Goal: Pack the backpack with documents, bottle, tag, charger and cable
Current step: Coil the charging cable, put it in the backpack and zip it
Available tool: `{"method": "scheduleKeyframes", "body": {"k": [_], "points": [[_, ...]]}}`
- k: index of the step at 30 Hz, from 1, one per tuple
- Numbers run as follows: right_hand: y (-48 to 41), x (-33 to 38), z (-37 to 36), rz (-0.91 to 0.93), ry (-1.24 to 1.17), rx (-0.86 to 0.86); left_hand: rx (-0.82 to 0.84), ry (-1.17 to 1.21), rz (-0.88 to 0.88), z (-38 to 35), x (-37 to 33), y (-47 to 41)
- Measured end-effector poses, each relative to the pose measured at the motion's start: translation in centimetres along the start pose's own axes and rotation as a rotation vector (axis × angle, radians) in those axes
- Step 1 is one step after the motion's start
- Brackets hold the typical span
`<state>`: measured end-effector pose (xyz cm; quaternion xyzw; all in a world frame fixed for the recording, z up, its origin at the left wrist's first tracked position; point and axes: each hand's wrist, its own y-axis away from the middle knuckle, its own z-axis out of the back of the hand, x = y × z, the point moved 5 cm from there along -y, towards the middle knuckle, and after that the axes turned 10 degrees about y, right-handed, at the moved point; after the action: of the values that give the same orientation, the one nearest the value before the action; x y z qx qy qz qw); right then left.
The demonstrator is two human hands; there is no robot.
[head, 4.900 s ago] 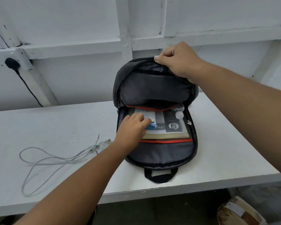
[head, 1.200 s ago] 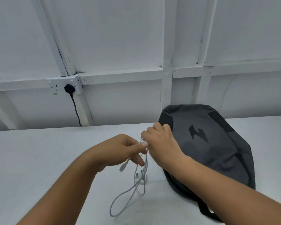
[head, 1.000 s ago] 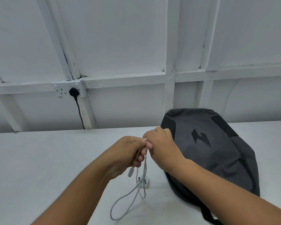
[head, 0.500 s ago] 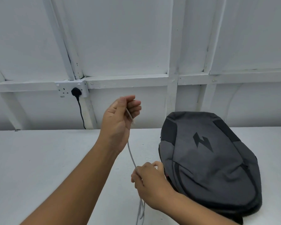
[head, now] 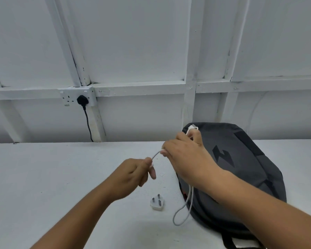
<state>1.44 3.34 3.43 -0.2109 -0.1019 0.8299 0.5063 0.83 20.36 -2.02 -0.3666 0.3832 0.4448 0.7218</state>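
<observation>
A dark grey backpack (head: 241, 169) lies flat on the white table (head: 43, 177) at the right, its flap down. Both my hands hold a thin grey-white cable (head: 184, 211) above the table. My right hand (head: 185, 157) grips a bundle of it, one connector end sticking up above the fingers and a loop hanging below the wrist. My left hand (head: 135, 173) pinches the strand that runs across to the right hand. A white three-pin charger (head: 157, 202) lies pins-up on the table beneath the hands.
A wall socket (head: 75, 98) with a black plug and its black cord sits on the white panelled wall behind the table, at the left. A backpack strap hangs over the near table edge at the lower right.
My left hand has come down from head height to just above the table. My right hand has risen, with gathered cable in it. The charger now shows on the table.
</observation>
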Motion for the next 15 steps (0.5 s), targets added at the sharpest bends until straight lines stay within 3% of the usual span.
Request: {"method": "scheduleKeyframes", "body": {"k": [4, 9, 15], "points": [[-1.6, 0.1, -1.8, 0.019, -0.036, -0.005, -0.069, 0.446, 0.057, -0.8, -2.1, 0.6], [-1.3, 2.6, -4.5, -0.031, -0.341, 0.055, -0.039, 0.816, -0.129, 0.4, -6.5, -0.6], [1.0, 6.5, -5.2, -0.091, -0.644, 0.058, -0.131, 0.855, -0.313, 2.9, -8.5, -3.0]]}}
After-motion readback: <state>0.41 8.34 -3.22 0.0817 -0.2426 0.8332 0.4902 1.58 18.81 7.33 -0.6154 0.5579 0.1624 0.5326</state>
